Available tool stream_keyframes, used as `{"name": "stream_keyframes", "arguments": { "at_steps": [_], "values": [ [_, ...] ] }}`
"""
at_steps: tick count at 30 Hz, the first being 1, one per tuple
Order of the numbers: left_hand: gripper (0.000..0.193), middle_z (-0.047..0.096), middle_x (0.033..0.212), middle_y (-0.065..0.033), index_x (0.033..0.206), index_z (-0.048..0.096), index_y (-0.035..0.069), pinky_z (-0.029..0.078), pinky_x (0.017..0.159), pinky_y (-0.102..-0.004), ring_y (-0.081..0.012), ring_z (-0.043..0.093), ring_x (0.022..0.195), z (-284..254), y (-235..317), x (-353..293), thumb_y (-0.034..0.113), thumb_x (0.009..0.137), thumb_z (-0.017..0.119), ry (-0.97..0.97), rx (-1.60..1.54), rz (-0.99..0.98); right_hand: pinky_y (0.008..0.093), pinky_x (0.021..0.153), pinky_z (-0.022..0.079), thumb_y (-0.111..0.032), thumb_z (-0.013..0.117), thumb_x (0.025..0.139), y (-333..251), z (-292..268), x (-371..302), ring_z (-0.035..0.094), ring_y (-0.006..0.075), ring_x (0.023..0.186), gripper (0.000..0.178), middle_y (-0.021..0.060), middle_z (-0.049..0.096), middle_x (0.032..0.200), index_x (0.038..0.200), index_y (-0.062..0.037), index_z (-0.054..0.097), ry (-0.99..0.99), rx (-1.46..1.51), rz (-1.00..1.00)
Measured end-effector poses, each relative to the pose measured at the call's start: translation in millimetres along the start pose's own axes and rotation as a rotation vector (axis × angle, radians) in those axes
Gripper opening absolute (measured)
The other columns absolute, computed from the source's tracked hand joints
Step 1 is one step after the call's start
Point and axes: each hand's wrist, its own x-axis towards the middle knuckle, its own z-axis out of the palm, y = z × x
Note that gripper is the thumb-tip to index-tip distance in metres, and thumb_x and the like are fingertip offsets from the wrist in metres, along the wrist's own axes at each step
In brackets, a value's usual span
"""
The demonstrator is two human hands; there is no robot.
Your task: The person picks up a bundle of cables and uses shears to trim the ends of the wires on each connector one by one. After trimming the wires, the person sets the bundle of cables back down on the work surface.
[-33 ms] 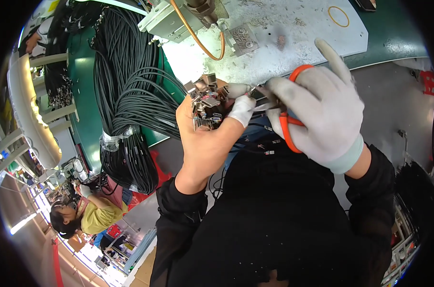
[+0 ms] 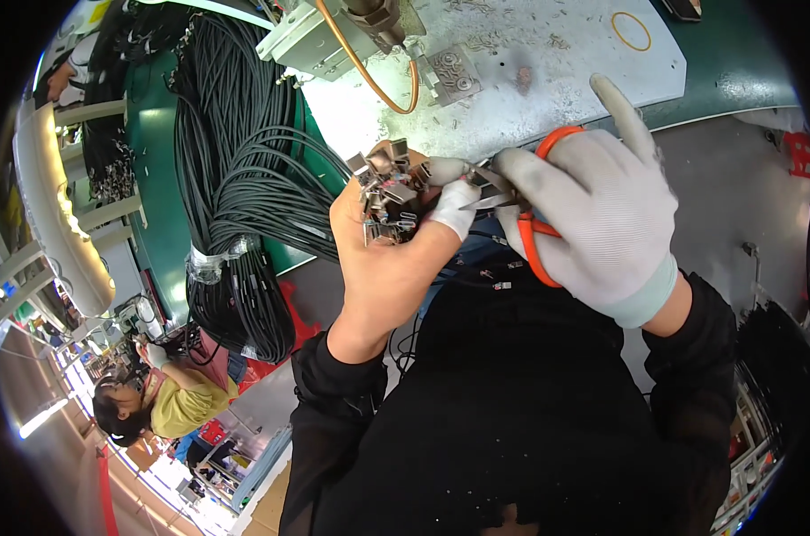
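Left hand: the left hand (image 2: pixel 383 259) is bare except for a white cover on the thumb. It is cupped, palm up, and grips a bunch of small metal connectors (image 2: pixel 389 192) on thin wire ends.
Right hand: the right hand (image 2: pixel 601 214) wears a white glove. It is closed around orange-handled cutters (image 2: pixel 534 219). The pointing finger sticks up and away from the handles.
Cutters: the dark metal tips point left and sit right at the left thumb, just beside the connectors. I cannot tell if the tips touch a wire.
Where the connectors are: they are held up in front of the person's chest, above the near edge of the worktop (image 2: pixel 548 62).
Worktop: it has a pale plate on a green top, with little scraps on it, a yellow ring (image 2: pixel 631 30) and a grey machine (image 2: pixel 320 40) with an orange tube (image 2: pixel 369 76).
Cables: a big bundle of black cables (image 2: pixel 235 196) hangs to the left, tied with clear tape.
Other person: someone in a yellow top (image 2: pixel 186 402) sits far off at the lower left.
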Motion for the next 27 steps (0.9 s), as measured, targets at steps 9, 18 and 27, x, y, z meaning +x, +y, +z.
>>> {"name": "stream_keyframes", "arguments": {
  "at_steps": [9,18,27],
  "values": [
    [0.018,0.055,0.072,0.0035,0.085,0.054,0.001,0.041,0.058,-0.0172,-0.0018,0.048,0.062,16,-4,3,-0.004,0.074,0.068,0.11,0.078,0.151,0.0313,0.05,0.046,-0.016,0.07,0.074,-6,-7,-11,0.054,0.0236,0.048,0.016,0.0084,0.05,0.056,0.085,-0.0071,0.063,-0.278,0.495,0.338],
    [0.017,0.057,0.073,0.003,0.087,0.056,-0.001,0.041,0.058,-0.0179,-0.0024,0.049,0.064,15,5,3,-0.005,0.073,0.066,0.104,0.156,0.117,0.028,0.047,0.042,-0.011,0.068,0.074,-7,11,-9,0.052,0.0184,0.046,0.015,0.009,0.054,0.058,0.086,-0.0031,0.064,-0.066,0.392,0.289],
    [0.017,0.054,0.068,0.0026,0.092,0.059,0.0,0.039,0.054,-0.0193,-0.0031,0.048,0.06,-3,-3,9,-0.001,0.077,0.067,-0.014,0.005,-0.17,0.0238,0.048,0.039,-0.015,0.057,0.083,-7,9,-9,0.048,0.0069,0.047,0.016,0.0022,0.051,0.055,0.085,-0.0004,0.063,-0.466,0.926,0.603]
  ]
}}
